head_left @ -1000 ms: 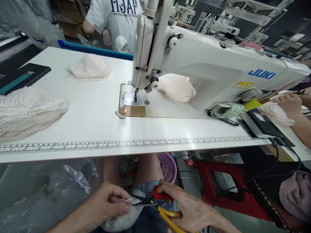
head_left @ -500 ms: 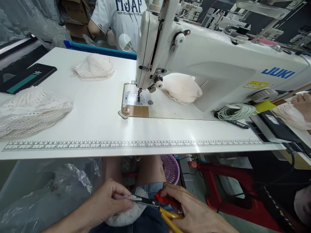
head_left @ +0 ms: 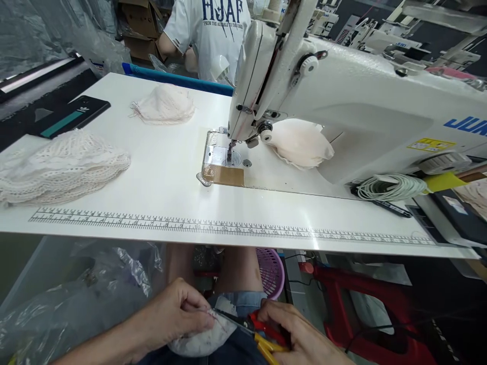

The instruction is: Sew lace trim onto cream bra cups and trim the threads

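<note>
While our left hand (head_left: 186,315) pinches the white cloth (head_left: 203,340), thumb to fingers, above our lap (head_left: 247,303), our right hand (head_left: 299,332) curls closed around the scissors (head_left: 262,327), tips at the cloth; we judge snipping underway, amount done or remaining unclear.

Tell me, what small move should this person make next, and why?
Perhaps ease the left hand fingertips slightly back along the white fabric before any snip. They pinch it right beside the blade tips of the scissors, which the right hand holds by the red and yellow handles, so a little more clearance seems safer.
</note>
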`<state>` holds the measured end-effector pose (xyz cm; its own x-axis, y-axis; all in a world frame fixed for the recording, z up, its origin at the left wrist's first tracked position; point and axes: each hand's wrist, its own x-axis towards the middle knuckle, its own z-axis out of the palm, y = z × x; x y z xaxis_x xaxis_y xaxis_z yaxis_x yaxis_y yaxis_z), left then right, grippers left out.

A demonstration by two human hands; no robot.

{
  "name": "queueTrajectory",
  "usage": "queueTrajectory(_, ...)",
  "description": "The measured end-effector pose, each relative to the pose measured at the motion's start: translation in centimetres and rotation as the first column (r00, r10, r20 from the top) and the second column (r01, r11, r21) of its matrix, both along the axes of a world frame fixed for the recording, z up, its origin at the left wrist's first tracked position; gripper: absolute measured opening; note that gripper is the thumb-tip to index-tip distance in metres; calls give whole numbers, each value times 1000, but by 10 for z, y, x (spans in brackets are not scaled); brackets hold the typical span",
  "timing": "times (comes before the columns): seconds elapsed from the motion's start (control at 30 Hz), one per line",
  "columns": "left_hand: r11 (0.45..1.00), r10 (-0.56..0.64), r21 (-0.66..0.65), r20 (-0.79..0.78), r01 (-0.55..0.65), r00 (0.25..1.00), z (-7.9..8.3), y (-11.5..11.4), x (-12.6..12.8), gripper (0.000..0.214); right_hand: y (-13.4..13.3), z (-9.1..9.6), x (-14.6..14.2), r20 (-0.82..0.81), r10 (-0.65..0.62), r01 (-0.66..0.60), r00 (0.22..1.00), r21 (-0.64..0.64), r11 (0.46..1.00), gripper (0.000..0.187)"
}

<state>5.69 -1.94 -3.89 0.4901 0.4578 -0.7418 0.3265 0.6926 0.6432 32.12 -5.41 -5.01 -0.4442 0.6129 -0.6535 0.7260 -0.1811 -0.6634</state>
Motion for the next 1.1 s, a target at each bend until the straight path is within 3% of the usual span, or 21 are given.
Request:
queueTrajectory(0.43,999,-34,33,32,33,999,-3,2,0,39,3,3,-1,-4,18,-18,1000,-11,1000,46)
queueTrajectory(0.8,997,32,67,41,-34,999,-14,-6,1,37,2,0,1,-47,9,-11,999,-29,1000,45)
queueTrajectory(1.1,997,73,30,41,-74,996,-18,-6,3,38,-15,-21,15,-103,-35,37,994,20,999,39)
